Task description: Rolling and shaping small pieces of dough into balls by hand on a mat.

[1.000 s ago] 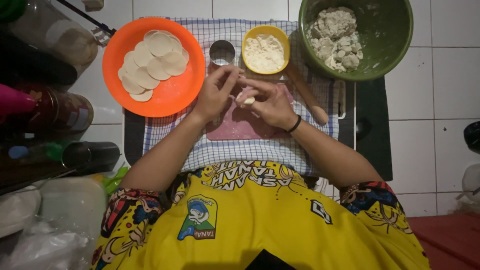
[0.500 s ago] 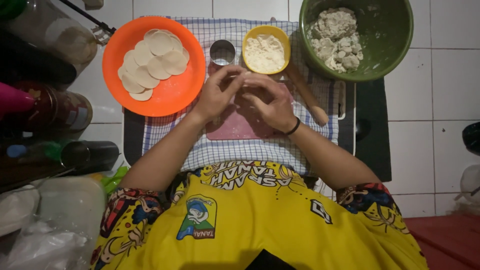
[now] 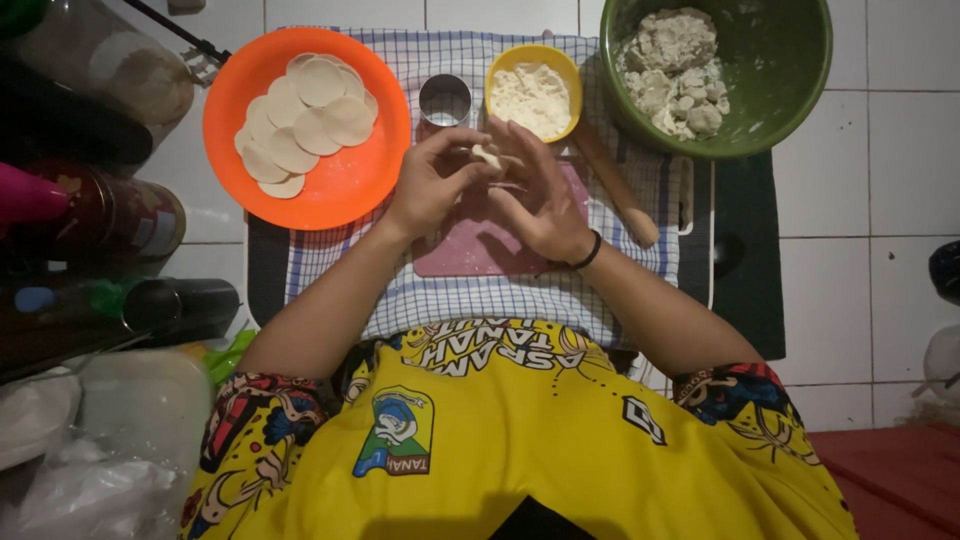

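A: Head view: what's different from a second ago?

B: Little. Both hands stay together over the pink board [image 3: 480, 250]; the left hand [image 3: 432, 185] and right hand [image 3: 545, 205] now pinch the dough piece [image 3: 488, 156] higher, fingers closed round it.

A: So the shaping goes on?

B: I'd judge so.

A: Room?

B: Tight ahead: metal cutter [image 3: 445, 100], yellow flour bowl [image 3: 533, 92], rolling pin [image 3: 615, 185] just right. Orange plate [image 3: 340, 190] of 7 or so discs left.
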